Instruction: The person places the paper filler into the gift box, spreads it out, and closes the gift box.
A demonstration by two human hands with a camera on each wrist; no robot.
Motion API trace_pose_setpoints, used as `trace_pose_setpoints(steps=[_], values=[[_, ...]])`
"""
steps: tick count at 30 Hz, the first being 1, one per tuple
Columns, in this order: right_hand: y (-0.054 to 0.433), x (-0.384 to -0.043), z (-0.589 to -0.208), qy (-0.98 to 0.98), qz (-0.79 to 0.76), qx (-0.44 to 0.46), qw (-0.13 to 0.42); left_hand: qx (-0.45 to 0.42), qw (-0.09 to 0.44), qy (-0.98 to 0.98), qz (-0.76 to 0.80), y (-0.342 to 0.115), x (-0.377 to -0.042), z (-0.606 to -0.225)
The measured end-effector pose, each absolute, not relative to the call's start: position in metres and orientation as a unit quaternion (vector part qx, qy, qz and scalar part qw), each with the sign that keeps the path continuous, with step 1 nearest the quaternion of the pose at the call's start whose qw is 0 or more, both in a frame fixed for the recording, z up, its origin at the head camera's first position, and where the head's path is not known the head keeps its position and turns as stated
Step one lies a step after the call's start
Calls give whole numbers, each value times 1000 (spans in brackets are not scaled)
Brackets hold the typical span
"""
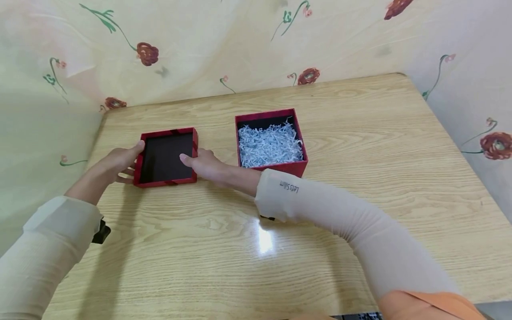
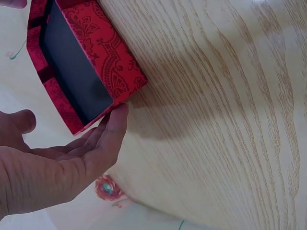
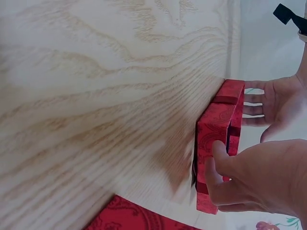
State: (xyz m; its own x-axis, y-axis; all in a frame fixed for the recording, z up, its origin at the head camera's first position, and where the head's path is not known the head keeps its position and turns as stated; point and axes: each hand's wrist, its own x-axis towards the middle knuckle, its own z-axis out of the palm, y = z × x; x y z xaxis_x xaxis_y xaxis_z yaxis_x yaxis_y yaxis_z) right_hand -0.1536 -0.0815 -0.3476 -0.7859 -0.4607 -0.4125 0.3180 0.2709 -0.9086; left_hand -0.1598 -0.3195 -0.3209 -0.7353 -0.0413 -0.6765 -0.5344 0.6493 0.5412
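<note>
A shallow red lid (image 1: 166,180) with a black inside lies hollow side up at the left of the table. My left hand (image 1: 122,162) is at its left wall, thumb spread from the fingers. In the left wrist view the fingertips of that hand (image 2: 72,163) touch a corner of the patterned lid (image 2: 110,52), and the thumb stands apart from it. At the right wall is my right hand (image 1: 210,166), its thumb over the rim. Bent loosely, the fingers of this hand (image 3: 259,177) lie by the lid's side (image 3: 213,127) in the right wrist view; firm contact cannot be made out.
A red box (image 1: 294,169) filled with pale blue shredded paper (image 1: 272,144) stands right of the lid, behind my right forearm. The wooden table (image 1: 192,262) meets flower-printed cloth (image 1: 208,49) at the back and sides. A black strap part (image 1: 101,232) hangs at my left wrist.
</note>
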Motion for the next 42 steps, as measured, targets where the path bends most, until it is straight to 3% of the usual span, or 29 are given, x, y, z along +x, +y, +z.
trace_pose_setpoints(steps=[13, 32, 42], values=[[-85, -154, -350, 701, -609, -21, 370, -180, 317, 851, 377, -316, -159, -320], [-85, -158, -350, 667, -632, -15, 394, -191, 324, 848, 374, -312, -160, -317], [-84, -162, -334, 667, -633, -41, 392, -173, 299, 849, 400, -315, -157, -305]])
